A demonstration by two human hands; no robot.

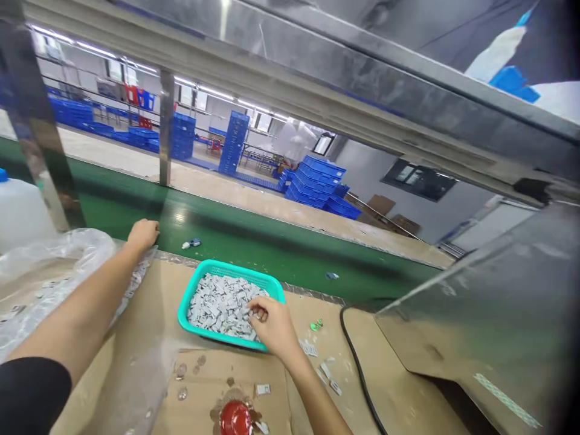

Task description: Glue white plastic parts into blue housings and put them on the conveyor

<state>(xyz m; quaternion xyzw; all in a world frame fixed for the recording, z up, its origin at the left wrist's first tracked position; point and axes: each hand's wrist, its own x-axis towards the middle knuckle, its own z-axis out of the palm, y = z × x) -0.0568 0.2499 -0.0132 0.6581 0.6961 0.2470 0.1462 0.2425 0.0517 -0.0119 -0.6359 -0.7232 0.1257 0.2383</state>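
Wide green belt [272, 248] just beyond teal basket rim [222, 336]

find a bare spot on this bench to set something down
Bare cardboard shows just left of the teal basket, and between the black cable and metal panel. The green belt is mostly bare between its two small pieces. Crowded: the basket, full of grey parts, and around the red dish.

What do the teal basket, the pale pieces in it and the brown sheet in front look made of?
Teal basket: likely molded plastic, semi-gloss; uniform color, rounded rim, perforated wall.
Pale pieces: probably light grey plastic with dark details; too small to rule out metal parts.
Brown sheet: looks like matte cardboard, given its tan color and dark stains.
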